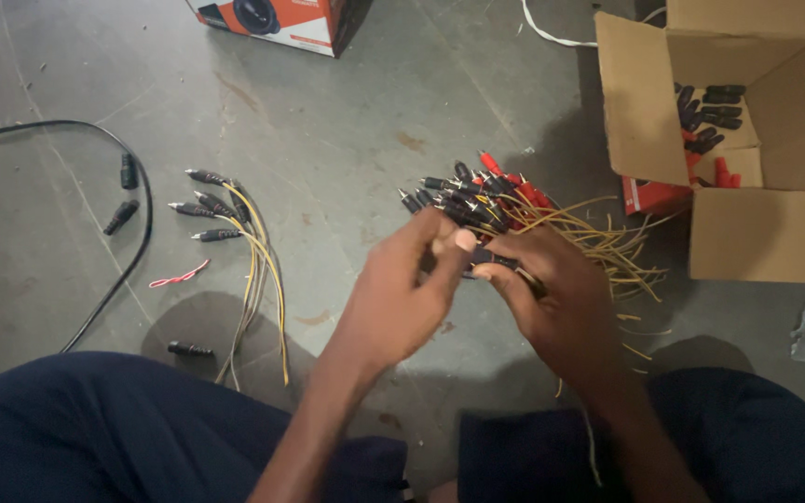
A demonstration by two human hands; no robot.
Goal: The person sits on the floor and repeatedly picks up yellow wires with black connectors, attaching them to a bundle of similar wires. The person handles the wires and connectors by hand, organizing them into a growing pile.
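Item one, nearest me: my knees in dark blue trousers (95, 428) fill the near edge, over a grey concrete floor (347, 121).

Item two: my left hand (402, 289), thumb and fingers pinched together on one black plug at the near edge of the bundle of plugs (477, 200).

Item three: my right hand (552, 298), fingers curled shut around the bundle, which sits centre, just past both hands. Black and red plug heads point far-left; its yellowish wire tails (621, 251) fan out to the right.

Item four, left of centre: a smaller set of wired plugs (211, 205) lying on the floor, yellow and grey leads running near. Beside it, a red twist tie (179, 276) and a loose black plug (188, 350).

Item five, far left: a black cable (137, 242) curving across the floor.

Item six, far right: an open cardboard box (757, 233) holding black and red plug parts.

Item seven, far edge: the corner of a printed carton (281, 19).
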